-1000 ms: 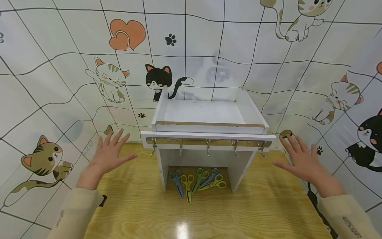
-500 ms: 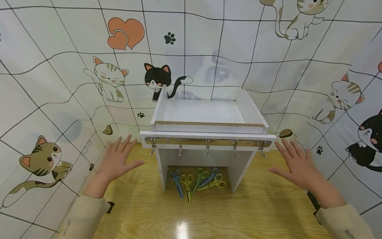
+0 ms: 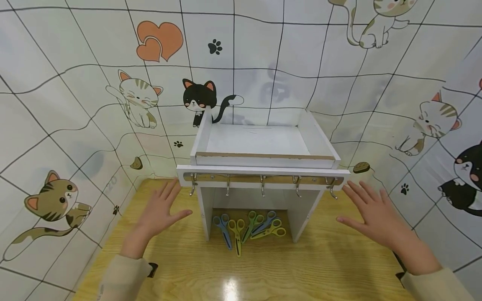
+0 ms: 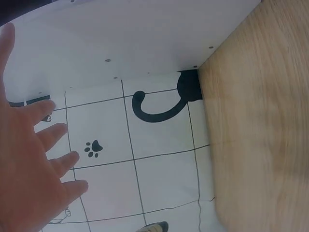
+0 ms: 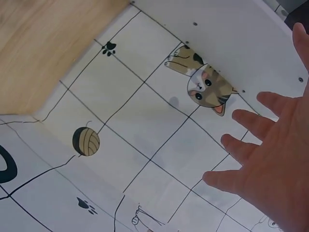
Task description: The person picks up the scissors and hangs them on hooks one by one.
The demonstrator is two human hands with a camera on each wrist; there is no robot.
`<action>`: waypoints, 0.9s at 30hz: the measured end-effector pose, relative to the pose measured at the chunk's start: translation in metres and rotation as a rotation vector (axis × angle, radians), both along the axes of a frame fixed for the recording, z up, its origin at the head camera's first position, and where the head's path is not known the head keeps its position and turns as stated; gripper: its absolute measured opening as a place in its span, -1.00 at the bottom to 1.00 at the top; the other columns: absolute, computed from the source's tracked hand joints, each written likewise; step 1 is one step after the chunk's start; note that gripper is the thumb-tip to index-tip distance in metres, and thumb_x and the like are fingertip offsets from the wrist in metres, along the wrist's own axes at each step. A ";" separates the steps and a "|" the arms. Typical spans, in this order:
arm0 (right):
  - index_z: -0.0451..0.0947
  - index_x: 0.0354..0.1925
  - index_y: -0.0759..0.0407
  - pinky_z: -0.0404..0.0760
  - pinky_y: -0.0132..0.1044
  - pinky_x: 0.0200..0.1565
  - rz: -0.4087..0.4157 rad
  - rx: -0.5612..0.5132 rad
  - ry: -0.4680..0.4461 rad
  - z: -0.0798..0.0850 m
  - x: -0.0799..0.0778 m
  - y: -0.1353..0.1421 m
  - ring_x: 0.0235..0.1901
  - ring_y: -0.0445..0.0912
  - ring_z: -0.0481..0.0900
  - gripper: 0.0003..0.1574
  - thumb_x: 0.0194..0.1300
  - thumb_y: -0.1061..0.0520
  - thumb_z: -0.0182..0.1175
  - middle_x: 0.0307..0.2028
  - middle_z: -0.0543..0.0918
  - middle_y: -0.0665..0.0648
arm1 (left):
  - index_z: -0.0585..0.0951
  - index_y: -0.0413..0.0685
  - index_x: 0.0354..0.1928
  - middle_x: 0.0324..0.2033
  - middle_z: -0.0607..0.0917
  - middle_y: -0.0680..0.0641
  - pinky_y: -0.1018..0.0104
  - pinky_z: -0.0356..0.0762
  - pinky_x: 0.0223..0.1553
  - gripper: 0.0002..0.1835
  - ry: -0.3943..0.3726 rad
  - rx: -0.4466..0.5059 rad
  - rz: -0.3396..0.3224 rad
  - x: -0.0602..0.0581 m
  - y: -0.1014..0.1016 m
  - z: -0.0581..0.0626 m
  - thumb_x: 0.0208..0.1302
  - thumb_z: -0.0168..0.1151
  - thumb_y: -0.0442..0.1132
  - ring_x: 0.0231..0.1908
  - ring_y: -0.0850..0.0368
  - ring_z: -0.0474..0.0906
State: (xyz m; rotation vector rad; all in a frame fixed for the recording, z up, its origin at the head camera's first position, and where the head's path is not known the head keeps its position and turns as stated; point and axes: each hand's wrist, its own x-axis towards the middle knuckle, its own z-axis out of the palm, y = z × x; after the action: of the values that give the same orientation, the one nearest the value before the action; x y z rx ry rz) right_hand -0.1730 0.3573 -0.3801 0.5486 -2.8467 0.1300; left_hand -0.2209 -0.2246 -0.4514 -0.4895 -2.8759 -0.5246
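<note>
My left hand (image 3: 160,213), fingers spread, hovers left of a white shelf unit (image 3: 263,170) and holds nothing. On the other side, my right hand (image 3: 380,217) is likewise spread and holds nothing. A row of metal hooks (image 3: 262,186) runs along the unit's front rail. Several pairs of scissors lie on the tabletop at the unit's lower opening: blue scissors (image 3: 224,232) at left, yellow scissors (image 3: 237,237), green scissors (image 3: 250,228), then more blue and yellow ones overlapping. In the left wrist view the hand (image 4: 29,169) is apart from the white panel; the right wrist view shows the hand (image 5: 275,154) similarly.
The unit's top is a shallow white tray (image 3: 260,140) with raised sides. Under everything is a wood-grain tabletop (image 3: 180,267). White cloth (image 3: 256,42) printed with cats and grid lines surrounds the table at the back and both sides.
Both hands have moved inward and lower, closer to the sides of the shelf unit. The scissors and the unit have stayed put.
</note>
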 end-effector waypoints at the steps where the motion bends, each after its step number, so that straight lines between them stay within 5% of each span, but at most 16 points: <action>1: 0.05 0.55 0.11 -0.22 0.54 0.44 0.008 0.003 0.003 0.001 0.001 -0.002 0.57 0.25 -0.14 0.14 0.25 -0.34 0.26 0.52 0.14 0.31 | 0.14 -0.13 0.54 0.56 0.06 -0.23 -0.45 -0.09 0.49 0.01 -0.002 0.016 -0.001 0.001 0.002 -0.002 0.25 0.23 0.31 0.52 -0.38 -0.08; 5: 0.25 0.46 0.20 0.23 0.45 0.32 0.031 0.007 0.012 0.006 0.004 -0.011 0.45 0.34 0.14 0.05 0.23 -0.32 0.29 0.42 0.31 0.36 | 0.15 -0.12 0.54 0.54 0.10 -0.27 -0.40 0.07 0.47 -0.01 -0.022 0.104 0.001 0.003 0.009 -0.010 0.25 0.25 0.28 0.52 -0.35 -0.02; 11: 0.43 0.33 0.21 0.31 0.32 0.38 0.085 0.012 0.073 0.009 0.008 -0.025 0.29 0.35 0.36 -0.12 0.22 -0.25 0.34 0.28 0.50 0.35 | 0.10 0.02 0.57 0.53 0.14 -0.24 -0.44 0.21 0.39 -0.04 -0.068 0.258 -0.005 0.007 0.025 -0.018 0.27 0.27 0.22 0.50 -0.34 0.06; 16: 0.46 0.32 0.15 0.66 0.27 0.00 0.095 0.007 0.038 0.011 0.012 -0.036 0.13 0.33 0.56 -0.19 0.25 -0.21 0.34 0.20 0.58 0.36 | 0.06 0.01 0.58 0.52 0.18 -0.24 -0.39 0.20 0.43 -0.01 -0.089 0.371 -0.005 0.008 0.037 -0.027 0.25 0.32 0.16 0.48 -0.33 0.12; 18: 0.44 0.34 0.12 0.71 0.24 -0.14 0.094 0.003 0.004 0.011 0.014 -0.040 0.06 0.33 0.61 -0.20 0.27 -0.21 0.32 0.18 0.59 0.38 | 0.07 -0.03 0.57 0.52 0.18 -0.27 -0.39 0.20 0.43 -0.01 -0.099 0.411 -0.005 0.008 0.041 -0.030 0.25 0.34 0.12 0.48 -0.35 0.13; 27: 0.49 0.31 0.08 0.72 0.16 -0.04 0.124 -0.008 -0.015 0.002 0.018 -0.055 0.04 0.22 0.66 -0.27 0.28 -0.19 0.32 0.10 0.67 0.28 | 0.06 -0.17 0.56 0.50 0.19 -0.30 -0.23 0.35 0.40 0.02 -0.136 0.559 -0.046 0.007 0.056 -0.037 0.21 0.43 -0.03 0.46 -0.32 0.17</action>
State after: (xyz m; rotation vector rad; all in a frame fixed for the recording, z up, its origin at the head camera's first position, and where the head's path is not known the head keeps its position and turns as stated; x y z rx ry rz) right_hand -0.1554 0.3027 -0.3782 0.7254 -2.8246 0.1670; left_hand -0.2136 -0.1690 -0.4886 -0.4334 -2.6613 -1.3567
